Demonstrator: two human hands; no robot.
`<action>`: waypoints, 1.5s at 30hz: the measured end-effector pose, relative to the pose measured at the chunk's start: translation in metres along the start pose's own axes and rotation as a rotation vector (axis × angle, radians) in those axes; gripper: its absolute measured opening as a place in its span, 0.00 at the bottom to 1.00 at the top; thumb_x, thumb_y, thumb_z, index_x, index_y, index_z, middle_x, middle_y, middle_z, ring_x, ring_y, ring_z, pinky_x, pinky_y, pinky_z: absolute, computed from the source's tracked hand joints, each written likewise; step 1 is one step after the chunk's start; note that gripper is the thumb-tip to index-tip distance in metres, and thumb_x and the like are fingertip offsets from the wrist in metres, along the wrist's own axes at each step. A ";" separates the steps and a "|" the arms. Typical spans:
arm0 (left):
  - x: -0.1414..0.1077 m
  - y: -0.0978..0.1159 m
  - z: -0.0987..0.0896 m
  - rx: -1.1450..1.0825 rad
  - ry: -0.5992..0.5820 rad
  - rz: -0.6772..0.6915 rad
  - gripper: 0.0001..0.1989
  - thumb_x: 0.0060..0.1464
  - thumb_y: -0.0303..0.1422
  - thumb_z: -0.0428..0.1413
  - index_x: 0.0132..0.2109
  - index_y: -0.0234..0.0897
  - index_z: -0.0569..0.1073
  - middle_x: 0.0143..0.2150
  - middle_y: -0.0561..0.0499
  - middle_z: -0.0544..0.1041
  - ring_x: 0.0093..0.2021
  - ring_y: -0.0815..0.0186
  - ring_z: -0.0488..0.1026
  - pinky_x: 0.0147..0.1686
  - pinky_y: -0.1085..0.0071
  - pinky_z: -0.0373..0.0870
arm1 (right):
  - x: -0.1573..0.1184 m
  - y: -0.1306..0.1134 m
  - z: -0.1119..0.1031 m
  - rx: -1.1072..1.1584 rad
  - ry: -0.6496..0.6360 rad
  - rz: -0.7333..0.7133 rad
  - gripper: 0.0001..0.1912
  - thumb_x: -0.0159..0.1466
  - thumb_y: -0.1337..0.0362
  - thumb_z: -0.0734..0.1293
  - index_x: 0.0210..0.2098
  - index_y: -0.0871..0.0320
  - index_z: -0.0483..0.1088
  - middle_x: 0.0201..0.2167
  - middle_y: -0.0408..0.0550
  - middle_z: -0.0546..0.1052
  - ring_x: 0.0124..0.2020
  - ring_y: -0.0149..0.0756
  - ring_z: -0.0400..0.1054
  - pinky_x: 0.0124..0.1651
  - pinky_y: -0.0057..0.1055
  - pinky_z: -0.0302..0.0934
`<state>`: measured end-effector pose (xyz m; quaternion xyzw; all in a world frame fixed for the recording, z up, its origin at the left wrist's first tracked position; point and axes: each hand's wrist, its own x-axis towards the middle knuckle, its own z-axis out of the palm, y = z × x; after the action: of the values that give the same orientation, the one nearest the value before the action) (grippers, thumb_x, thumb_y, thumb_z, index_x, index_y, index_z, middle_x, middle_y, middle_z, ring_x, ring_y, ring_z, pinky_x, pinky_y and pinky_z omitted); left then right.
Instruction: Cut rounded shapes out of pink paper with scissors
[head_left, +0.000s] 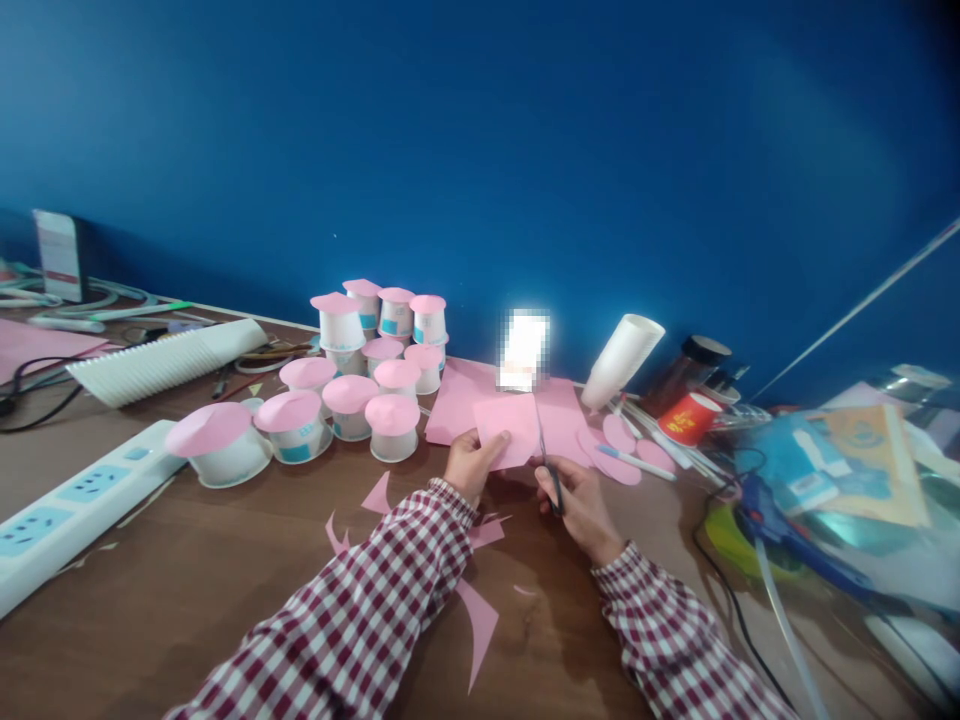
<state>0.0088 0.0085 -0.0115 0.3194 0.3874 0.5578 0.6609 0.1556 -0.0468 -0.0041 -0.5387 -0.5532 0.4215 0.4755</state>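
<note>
My left hand [472,462] pinches the lower left part of a pink paper sheet [512,425], thumb on top. In my right hand [581,500] is a pair of scissors [553,482] with dark handles, its blades at the sheet's right edge. Behind the held sheet lies more pink paper [454,405] on the table. Pink paper scraps [478,620] are scattered around my forearms. To the left stand several upturned white paper cups [394,440], topped with pink paper discs [289,410]; some at the back are stacked.
A white power strip [97,500] and a stack of white cups [169,360] lie at left. Another cup stack [622,360] leans near the blue wall. Pink discs [619,465], a pen [637,462], a red cup [690,415] and a blue glue gun [795,545] with a cord are at right.
</note>
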 end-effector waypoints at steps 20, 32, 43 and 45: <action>0.000 0.001 -0.001 -0.006 0.003 -0.008 0.23 0.32 0.42 0.69 0.31 0.28 0.75 0.21 0.50 0.74 0.19 0.71 0.67 0.15 0.76 0.62 | 0.000 0.003 0.000 -0.002 -0.008 -0.009 0.21 0.59 0.51 0.67 0.40 0.64 0.73 0.17 0.39 0.68 0.16 0.26 0.62 0.18 0.22 0.55; -0.009 0.004 0.003 0.004 -0.189 -0.024 0.27 0.33 0.34 0.70 0.42 0.28 0.74 0.36 0.42 0.79 0.32 0.63 0.75 0.27 0.72 0.72 | 0.001 0.003 0.000 -0.001 0.014 -0.021 0.19 0.59 0.51 0.68 0.38 0.63 0.73 0.16 0.39 0.68 0.16 0.27 0.62 0.18 0.22 0.56; -0.012 0.006 0.009 -0.225 -0.099 -0.142 0.17 0.44 0.33 0.66 0.40 0.30 0.73 0.35 0.45 0.77 0.29 0.69 0.73 0.25 0.76 0.72 | 0.001 0.002 0.004 -0.014 0.041 -0.031 0.20 0.59 0.51 0.67 0.40 0.63 0.72 0.16 0.40 0.69 0.17 0.29 0.62 0.19 0.24 0.56; -0.015 0.007 0.011 -0.236 -0.154 -0.154 0.19 0.42 0.33 0.66 0.42 0.31 0.73 0.34 0.47 0.76 0.28 0.70 0.73 0.24 0.77 0.71 | 0.001 0.001 0.005 -0.015 0.043 -0.054 0.19 0.59 0.52 0.67 0.39 0.63 0.73 0.16 0.39 0.68 0.17 0.29 0.62 0.20 0.24 0.57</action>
<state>0.0138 -0.0051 0.0021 0.2506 0.2906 0.5211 0.7624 0.1510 -0.0453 -0.0062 -0.5360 -0.5603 0.3929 0.4944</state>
